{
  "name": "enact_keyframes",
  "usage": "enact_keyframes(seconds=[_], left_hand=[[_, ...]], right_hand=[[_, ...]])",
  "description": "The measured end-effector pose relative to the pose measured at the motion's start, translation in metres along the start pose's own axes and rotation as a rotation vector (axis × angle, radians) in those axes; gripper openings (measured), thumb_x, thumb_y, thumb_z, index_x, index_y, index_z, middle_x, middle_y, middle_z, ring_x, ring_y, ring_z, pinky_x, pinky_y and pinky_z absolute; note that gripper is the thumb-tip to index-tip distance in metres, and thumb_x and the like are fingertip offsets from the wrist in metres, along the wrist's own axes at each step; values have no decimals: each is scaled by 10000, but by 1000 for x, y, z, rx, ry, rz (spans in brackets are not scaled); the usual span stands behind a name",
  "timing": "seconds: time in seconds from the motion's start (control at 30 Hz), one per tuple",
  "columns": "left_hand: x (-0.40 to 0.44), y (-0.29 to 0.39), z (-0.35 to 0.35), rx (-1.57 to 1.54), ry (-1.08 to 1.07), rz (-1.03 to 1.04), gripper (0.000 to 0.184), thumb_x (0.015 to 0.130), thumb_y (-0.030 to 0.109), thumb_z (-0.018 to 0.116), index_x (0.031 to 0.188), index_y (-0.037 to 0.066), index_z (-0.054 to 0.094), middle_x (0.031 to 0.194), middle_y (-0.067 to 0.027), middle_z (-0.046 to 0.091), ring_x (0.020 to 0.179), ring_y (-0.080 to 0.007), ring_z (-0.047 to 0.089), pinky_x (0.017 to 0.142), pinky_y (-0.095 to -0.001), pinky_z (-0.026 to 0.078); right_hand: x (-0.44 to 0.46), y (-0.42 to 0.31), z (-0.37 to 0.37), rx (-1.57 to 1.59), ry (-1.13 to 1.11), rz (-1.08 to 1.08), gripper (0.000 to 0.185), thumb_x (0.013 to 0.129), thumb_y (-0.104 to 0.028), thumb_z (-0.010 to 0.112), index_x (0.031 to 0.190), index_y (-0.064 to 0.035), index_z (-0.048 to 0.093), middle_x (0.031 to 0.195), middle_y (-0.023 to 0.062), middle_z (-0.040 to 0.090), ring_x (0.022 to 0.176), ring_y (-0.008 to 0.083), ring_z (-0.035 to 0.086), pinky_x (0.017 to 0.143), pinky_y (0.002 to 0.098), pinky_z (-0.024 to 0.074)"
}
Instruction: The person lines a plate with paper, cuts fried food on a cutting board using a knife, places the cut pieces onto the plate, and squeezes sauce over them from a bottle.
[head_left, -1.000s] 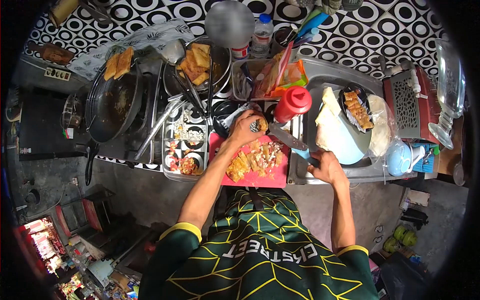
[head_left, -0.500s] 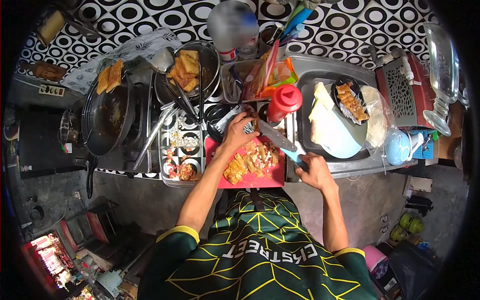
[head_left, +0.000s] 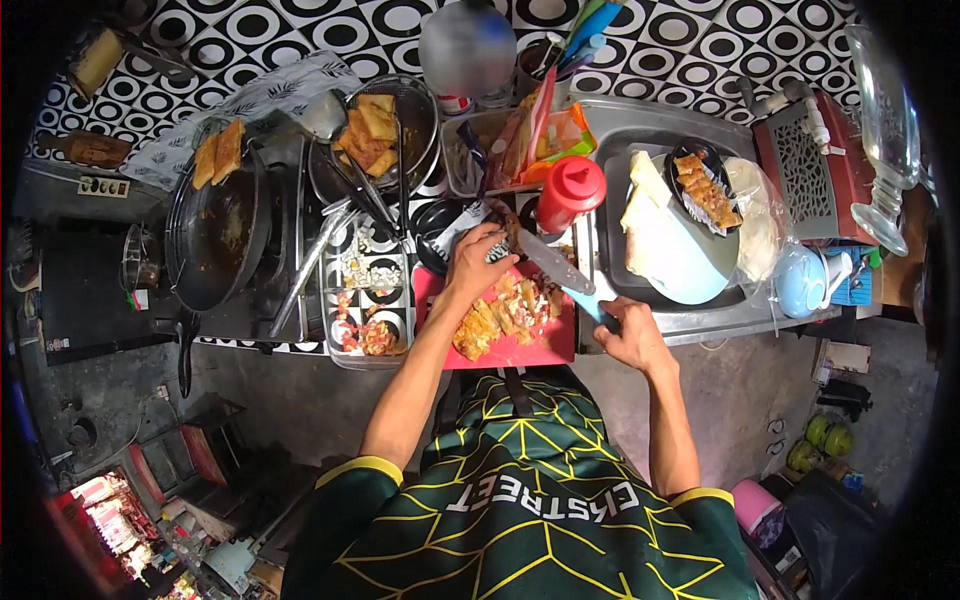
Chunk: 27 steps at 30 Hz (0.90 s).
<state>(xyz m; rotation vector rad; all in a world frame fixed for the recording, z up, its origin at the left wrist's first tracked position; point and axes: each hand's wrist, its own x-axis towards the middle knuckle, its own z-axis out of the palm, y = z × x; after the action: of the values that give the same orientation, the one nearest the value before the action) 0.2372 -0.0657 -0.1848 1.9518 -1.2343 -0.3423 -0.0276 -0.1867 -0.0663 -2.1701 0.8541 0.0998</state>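
Observation:
My right hand (head_left: pixel 632 335) is closed around the light blue handle of a knife (head_left: pixel 556 266). The broad blade points up and left, its tip close to my left hand. Over the top edge of a red cutting board (head_left: pixel 545 352), my left hand (head_left: pixel 478 260) has its fingers curled at a black dish (head_left: pixel 432 222) lined with patterned paper. Whatever lies under those fingers is hidden. A browned piece of food (head_left: pixel 514 232) shows beside the fingertips and blade tip. Cut pieces of fried, filled food (head_left: pixel 508 312) lie on the board below.
A clear tray (head_left: pixel 370 352) with chopped filling sits left of the board. A red squeeze bottle (head_left: pixel 572 195) stands close behind the knife. Further left are a pan (head_left: pixel 222 240) and a strainer bowl with fried pieces (head_left: pixel 372 135). A filled black dish (head_left: pixel 704 190) rests at the sink.
The view has shifted slightly. The knife tip has moved a little upward beside my left hand. Both hands keep nearly the same pose.

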Motion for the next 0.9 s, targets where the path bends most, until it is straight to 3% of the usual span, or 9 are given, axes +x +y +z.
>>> enact_keyframes(seconds=[0.17, 0.27, 0.43, 0.53, 0.9], left_hand=[[-31, 38, -8, -36, 82, 30, 392, 657, 143, 816, 1019, 38, 706, 1074, -92, 656, 1001, -273, 612, 883, -376, 489], [-57, 56, 0, -39, -141, 0, 391, 703, 194, 790, 1060, 58, 703, 1121, -76, 634, 1043, -279, 568, 924, -377, 466], [-70, 67, 24, 131, -260, 95, 551, 639, 287, 815, 1138, 103, 671, 1302, -43, 538, 1198, -282, 439, 1012, -428, 376], [-58, 78, 22, 209, -336, 11, 661, 616, 312, 827, 1215, 113, 631, 1353, -46, 504, 1230, -296, 410, 1029, -448, 341], [-41, 74, 38, 282, -359, -49, 829, 556, 321, 850, 1308, 145, 550, 1311, -42, 524, 1215, -279, 419, 987, -431, 350]], right_hand=[[-37, 30, -2, 76, 66, 84, 426, 679, -167, 657, 1045, 51, 666, 852, 249, 629, 783, 401, 621, 737, 411, 495], [-61, 41, -9, 56, 55, 136, 421, 669, -168, 664, 1025, 58, 669, 838, 246, 625, 769, 391, 618, 728, 407, 492], [-78, 52, -16, 10, -32, 219, 392, 657, -182, 678, 957, 71, 677, 808, 237, 618, 752, 385, 610, 717, 417, 487], [-80, 61, -13, 10, -13, 226, 385, 661, -192, 681, 945, 67, 680, 814, 230, 620, 754, 386, 609, 718, 431, 487], [-48, 68, -3, -224, -62, 141, 416, 690, -237, 709, 1044, -20, 691, 899, 195, 620, 827, 398, 621, 753, 454, 512]])
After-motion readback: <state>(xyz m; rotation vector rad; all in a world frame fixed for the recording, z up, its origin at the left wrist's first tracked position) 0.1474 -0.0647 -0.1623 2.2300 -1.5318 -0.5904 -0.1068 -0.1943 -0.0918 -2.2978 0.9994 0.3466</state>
